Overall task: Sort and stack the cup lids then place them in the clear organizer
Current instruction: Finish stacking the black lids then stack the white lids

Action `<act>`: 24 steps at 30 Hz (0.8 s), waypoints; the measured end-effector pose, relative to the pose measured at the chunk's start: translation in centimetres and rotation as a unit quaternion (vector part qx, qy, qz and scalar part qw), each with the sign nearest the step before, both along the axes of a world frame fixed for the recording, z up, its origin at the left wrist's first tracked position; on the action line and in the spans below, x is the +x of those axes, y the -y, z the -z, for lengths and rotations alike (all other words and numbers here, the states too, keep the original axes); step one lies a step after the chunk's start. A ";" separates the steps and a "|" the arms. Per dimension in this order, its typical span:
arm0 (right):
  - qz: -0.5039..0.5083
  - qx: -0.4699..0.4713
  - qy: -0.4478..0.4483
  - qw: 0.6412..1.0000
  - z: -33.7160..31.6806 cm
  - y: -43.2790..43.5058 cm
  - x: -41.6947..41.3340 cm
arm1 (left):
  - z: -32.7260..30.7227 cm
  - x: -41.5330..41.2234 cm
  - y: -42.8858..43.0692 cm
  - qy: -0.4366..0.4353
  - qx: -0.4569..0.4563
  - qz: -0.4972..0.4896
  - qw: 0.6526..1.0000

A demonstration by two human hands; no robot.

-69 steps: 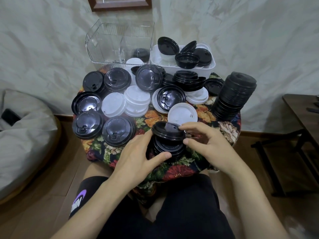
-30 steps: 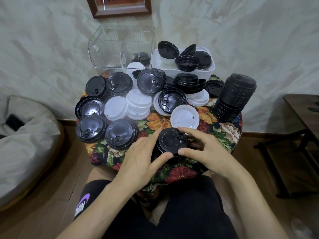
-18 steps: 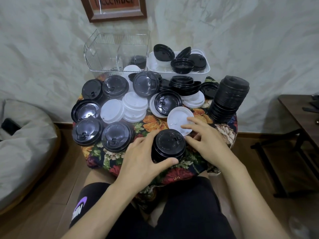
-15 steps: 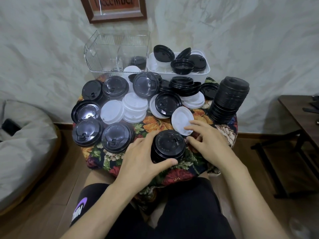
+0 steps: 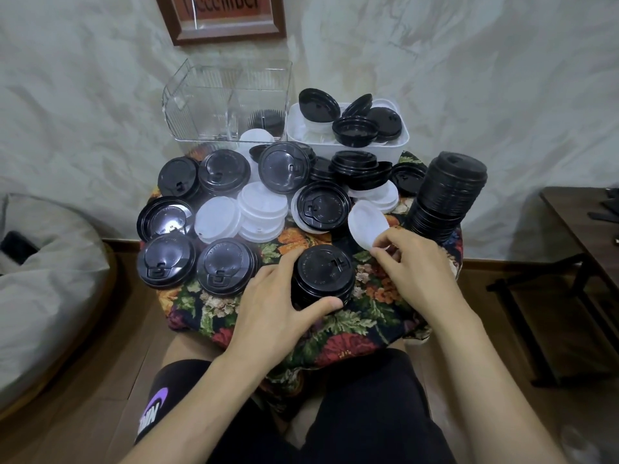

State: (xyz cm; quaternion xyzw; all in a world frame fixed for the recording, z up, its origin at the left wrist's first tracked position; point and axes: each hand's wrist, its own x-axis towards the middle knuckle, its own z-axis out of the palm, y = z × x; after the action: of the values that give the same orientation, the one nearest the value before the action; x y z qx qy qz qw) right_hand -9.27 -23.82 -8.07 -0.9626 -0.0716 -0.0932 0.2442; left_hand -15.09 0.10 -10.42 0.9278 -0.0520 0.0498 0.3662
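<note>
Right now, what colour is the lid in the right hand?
White lid; head view.

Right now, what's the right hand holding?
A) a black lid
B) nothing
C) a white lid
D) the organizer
C: the right hand pinches a tilted white lid by its edge, while the left hand grips the black stack.

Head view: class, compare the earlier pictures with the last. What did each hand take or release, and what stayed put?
The right hand let go of the short black stack, reached to the single white lid behind it and now pinches its edge, tipping it up. The left hand still grips the short black stack. The tall black stack and clear organizer have not moved.
</note>
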 end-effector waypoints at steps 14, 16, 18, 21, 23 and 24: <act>-0.030 -0.025 -0.005 0.999 -0.1 -1.5 2.0 | 0.3 -0.1 0.0 -0.006 0.016 0.000 1.000; -0.041 -0.013 0.009 0.999 -0.5 -2.0 2.3 | 0.3 0.0 -0.1 -0.001 0.018 0.002 1.000; -0.058 -0.024 0.001 0.998 -1.0 -2.8 3.0 | 0.3 0.0 0.0 0.003 0.019 0.004 1.000; -0.066 -0.049 -0.016 0.996 -1.3 -4.0 4.1 | 0.3 0.0 -0.1 0.005 0.020 0.007 1.000; -0.063 -0.058 -0.027 0.996 -1.3 -4.4 4.7 | 0.4 0.1 -0.1 0.006 0.019 0.005 1.000; -0.062 -0.058 -0.029 0.996 -1.3 -4.6 4.9 | 0.4 0.1 -0.1 0.006 0.018 0.004 1.000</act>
State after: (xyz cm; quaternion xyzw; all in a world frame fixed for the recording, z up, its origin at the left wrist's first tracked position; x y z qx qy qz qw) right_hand -4.37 -19.26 -6.78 -0.9711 -0.1289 -0.0460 0.1953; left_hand -15.02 0.18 -10.84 0.9337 -0.0583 0.0530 0.3493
